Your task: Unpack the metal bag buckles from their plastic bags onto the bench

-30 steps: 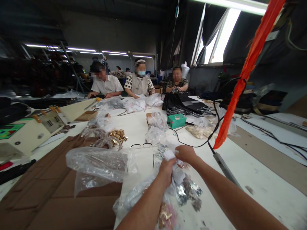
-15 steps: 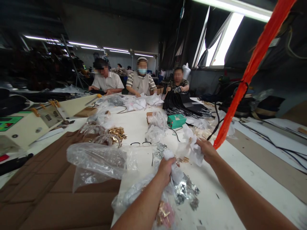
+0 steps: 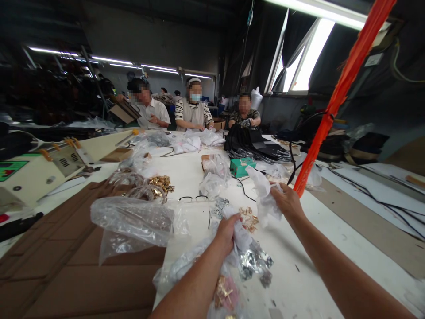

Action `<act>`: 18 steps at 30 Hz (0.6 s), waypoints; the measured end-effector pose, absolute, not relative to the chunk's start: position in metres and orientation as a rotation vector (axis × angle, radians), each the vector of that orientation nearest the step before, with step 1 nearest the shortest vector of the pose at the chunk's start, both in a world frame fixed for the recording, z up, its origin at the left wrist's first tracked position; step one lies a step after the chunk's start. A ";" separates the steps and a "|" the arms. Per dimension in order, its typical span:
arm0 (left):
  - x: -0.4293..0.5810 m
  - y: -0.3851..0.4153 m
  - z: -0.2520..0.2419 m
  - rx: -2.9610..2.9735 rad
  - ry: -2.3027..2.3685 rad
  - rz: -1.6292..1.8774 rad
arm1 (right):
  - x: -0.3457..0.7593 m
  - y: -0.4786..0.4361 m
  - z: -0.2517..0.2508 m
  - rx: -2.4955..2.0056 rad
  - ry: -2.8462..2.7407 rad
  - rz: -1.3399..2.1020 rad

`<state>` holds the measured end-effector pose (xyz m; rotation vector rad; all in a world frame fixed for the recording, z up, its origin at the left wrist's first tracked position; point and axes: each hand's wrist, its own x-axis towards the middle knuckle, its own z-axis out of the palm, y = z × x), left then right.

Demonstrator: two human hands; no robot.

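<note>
- Left hand (image 3: 229,234): we keep the fingers closed around a crumpled white bundle (image 3: 242,239); its upper end pokes out above the fist and its loose part hangs toward the right. We cannot tell what the bundle contains.
- Right hand (image 3: 286,198): we pinch a white sheet (image 3: 264,195) between thumb and fingers. The sheet spreads out on the left side of this grip, and we see a gap between it and the bundle.
- Gold pieces (image 3: 249,218): these lie loose on the white table (image 3: 295,290) between our two grips, just beside the left one.
- Silver plates (image 3: 255,263): a heap lies to the right of the left grip, on the side nearer to us.
- Silver bits (image 3: 220,206): a smaller heap lies just beyond the left grip.
- Bag of gold parts (image 3: 226,292): it sits nearer to us than the left grip, beside our left forearm.
- Glasses (image 3: 193,199): we find them beyond the left grip and to its left.
- Clear bag (image 3: 131,223): it lies well to the left of the left grip, partly over brown cardboard (image 3: 83,270).
- Green box (image 3: 243,167): it stands beyond the right grip, to its left.
- Orange strip (image 3: 318,146): it hangs at a slant, its lower end near our right wrist in this view.
</note>
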<state>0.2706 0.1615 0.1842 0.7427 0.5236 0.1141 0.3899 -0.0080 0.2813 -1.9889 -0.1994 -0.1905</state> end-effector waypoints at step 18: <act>0.267 0.166 0.187 0.710 0.317 0.029 | 0.317 0.040 0.245 -2.600 -1.017 -0.097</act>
